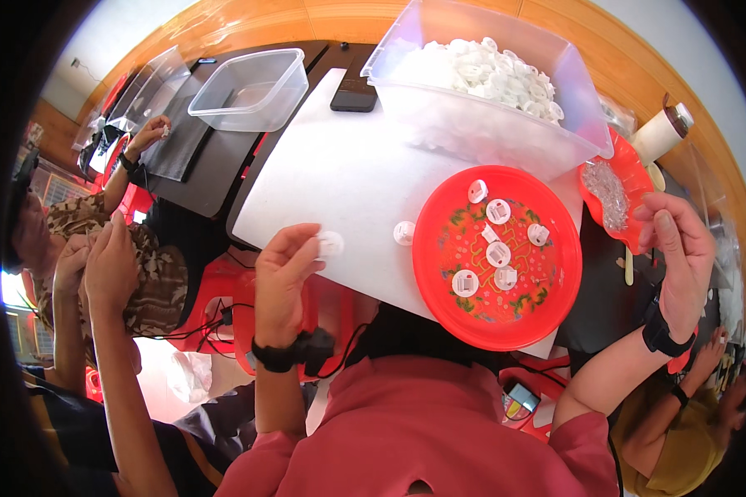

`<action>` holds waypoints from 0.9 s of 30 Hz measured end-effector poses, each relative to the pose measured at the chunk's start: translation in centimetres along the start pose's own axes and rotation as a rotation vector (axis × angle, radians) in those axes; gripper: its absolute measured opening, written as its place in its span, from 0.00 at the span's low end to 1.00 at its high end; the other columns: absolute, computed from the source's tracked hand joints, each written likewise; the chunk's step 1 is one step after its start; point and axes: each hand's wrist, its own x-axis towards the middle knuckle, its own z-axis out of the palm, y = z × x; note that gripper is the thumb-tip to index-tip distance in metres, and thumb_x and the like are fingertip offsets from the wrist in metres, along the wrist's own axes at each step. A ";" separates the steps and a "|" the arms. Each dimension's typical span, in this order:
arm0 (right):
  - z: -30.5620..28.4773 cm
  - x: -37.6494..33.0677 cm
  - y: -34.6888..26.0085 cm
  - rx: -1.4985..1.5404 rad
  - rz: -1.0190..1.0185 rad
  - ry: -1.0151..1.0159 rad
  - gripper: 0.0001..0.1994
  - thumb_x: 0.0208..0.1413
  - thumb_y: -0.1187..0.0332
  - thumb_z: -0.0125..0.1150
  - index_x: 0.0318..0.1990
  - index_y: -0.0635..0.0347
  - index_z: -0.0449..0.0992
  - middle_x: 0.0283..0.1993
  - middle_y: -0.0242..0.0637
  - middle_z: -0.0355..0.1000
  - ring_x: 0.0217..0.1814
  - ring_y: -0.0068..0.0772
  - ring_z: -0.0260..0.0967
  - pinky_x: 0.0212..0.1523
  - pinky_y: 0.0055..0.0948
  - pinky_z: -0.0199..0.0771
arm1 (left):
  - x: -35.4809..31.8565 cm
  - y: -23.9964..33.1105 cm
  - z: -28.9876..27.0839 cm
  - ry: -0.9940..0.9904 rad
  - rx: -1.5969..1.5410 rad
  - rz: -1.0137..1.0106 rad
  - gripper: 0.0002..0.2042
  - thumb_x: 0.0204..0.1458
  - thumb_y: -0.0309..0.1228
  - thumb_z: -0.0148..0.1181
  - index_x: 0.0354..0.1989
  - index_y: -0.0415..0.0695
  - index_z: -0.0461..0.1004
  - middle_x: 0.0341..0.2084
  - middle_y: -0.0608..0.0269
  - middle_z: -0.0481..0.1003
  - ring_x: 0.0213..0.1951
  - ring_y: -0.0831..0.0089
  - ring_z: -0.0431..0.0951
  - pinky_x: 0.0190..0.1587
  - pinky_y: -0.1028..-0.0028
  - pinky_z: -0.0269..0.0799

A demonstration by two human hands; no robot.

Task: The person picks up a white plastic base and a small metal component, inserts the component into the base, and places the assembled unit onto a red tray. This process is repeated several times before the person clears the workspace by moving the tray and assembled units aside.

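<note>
My left hand pinches a small white round plastic part between thumb and fingertips, left of the red tray and over the white tabletop's near edge. My right hand is raised beside a red scalloped bowl of small clear plastic pieces. Its fingers and thumb are drawn together; what they hold, if anything, is too small to make out. Between my hands lies a round red patterned tray with several white round parts spread over it. One more white disc rests just outside its left rim.
Behind the tray stands a large clear bin heaped with white plastic parts. A black phone lies left of it. Farther left is a clear plastic tub. People work on the left, another person on the right.
</note>
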 end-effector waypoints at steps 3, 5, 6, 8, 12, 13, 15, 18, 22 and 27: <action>0.3 -0.3 0.1 -0.035 0.032 -0.056 0.10 0.58 0.69 0.55 0.42 0.66 0.75 0.33 0.33 0.73 0.29 0.14 0.61 0.31 0.16 0.61 | 0.8 0.0 1.5 -0.013 0.182 0.071 0.08 0.52 0.25 0.56 0.40 0.41 0.76 0.32 0.67 0.77 0.33 0.83 0.75 0.33 0.83 0.66; 0.3 -0.6 0.2 -0.060 0.048 -0.066 0.10 0.58 0.69 0.55 0.42 0.67 0.74 0.33 0.33 0.73 0.29 0.15 0.61 0.31 0.16 0.61 | 1.5 -0.1 1.6 -0.070 0.282 0.059 0.07 0.52 0.24 0.57 0.39 0.40 0.76 0.31 0.67 0.78 0.32 0.83 0.75 0.32 0.83 0.66; 0.3 -0.7 0.4 -0.091 0.064 -0.071 0.10 0.58 0.70 0.54 0.42 0.67 0.74 0.32 0.32 0.73 0.29 0.15 0.61 0.31 0.16 0.62 | 1.9 -0.2 1.8 -0.069 0.295 0.046 0.07 0.51 0.24 0.58 0.38 0.38 0.76 0.30 0.66 0.78 0.30 0.83 0.74 0.32 0.82 0.67; 0.0 -1.0 0.8 -0.101 0.088 -0.079 0.10 0.58 0.71 0.54 0.42 0.67 0.74 0.33 0.32 0.72 0.29 0.16 0.62 0.32 0.17 0.62 | 2.4 -1.0 1.7 -0.055 0.371 0.093 0.07 0.51 0.24 0.58 0.38 0.38 0.76 0.29 0.66 0.78 0.29 0.83 0.74 0.32 0.82 0.67; -1.0 -1.9 1.5 -0.099 0.126 -0.059 0.10 0.58 0.72 0.53 0.43 0.68 0.73 0.34 0.34 0.72 0.31 0.17 0.62 0.34 0.17 0.62 | 2.8 -1.0 2.7 0.047 0.645 0.235 0.08 0.47 0.23 0.61 0.37 0.39 0.76 0.28 0.63 0.77 0.30 0.76 0.75 0.32 0.79 0.70; -1.5 -2.2 1.7 -0.103 0.131 -0.057 0.10 0.58 0.72 0.53 0.43 0.68 0.73 0.34 0.34 0.72 0.31 0.17 0.62 0.34 0.17 0.62 | 2.7 -0.7 3.1 0.042 0.644 0.231 0.08 0.47 0.23 0.61 0.37 0.39 0.76 0.28 0.63 0.77 0.30 0.76 0.75 0.32 0.79 0.70; -2.4 -2.7 2.0 -0.144 0.130 -0.003 0.10 0.58 0.72 0.52 0.44 0.68 0.73 0.35 0.35 0.72 0.31 0.18 0.62 0.35 0.17 0.62 | 2.5 0.0 4.1 0.069 0.979 0.453 0.11 0.44 0.23 0.62 0.38 0.40 0.76 0.33 0.62 0.77 0.38 0.69 0.74 0.39 0.73 0.69; -3.1 -3.3 1.7 -0.153 0.092 0.028 0.10 0.58 0.72 0.52 0.44 0.68 0.73 0.36 0.36 0.71 0.31 0.19 0.62 0.35 0.17 0.62 | 2.5 -0.1 6.1 -0.175 1.028 0.746 0.14 0.41 0.24 0.64 0.39 0.43 0.76 0.35 0.62 0.76 0.45 0.61 0.71 0.46 0.67 0.66; -3.2 -3.3 1.2 -0.111 0.021 0.018 0.12 0.58 0.69 0.54 0.43 0.69 0.73 0.36 0.37 0.72 0.31 0.19 0.62 0.35 0.18 0.62 | 2.3 -0.9 7.8 -0.245 1.138 0.714 0.15 0.39 0.24 0.64 0.40 0.44 0.76 0.34 0.60 0.75 0.45 0.60 0.71 0.49 0.65 0.61; -4.5 -3.7 1.0 -0.132 -0.038 0.064 0.11 0.59 0.70 0.52 0.43 0.69 0.73 0.35 0.38 0.72 0.30 0.19 0.62 0.33 0.19 0.63 | 2.9 -1.4 7.6 -0.211 1.208 0.768 0.16 0.40 0.23 0.63 0.42 0.44 0.74 0.34 0.60 0.75 0.42 0.63 0.72 0.45 0.66 0.62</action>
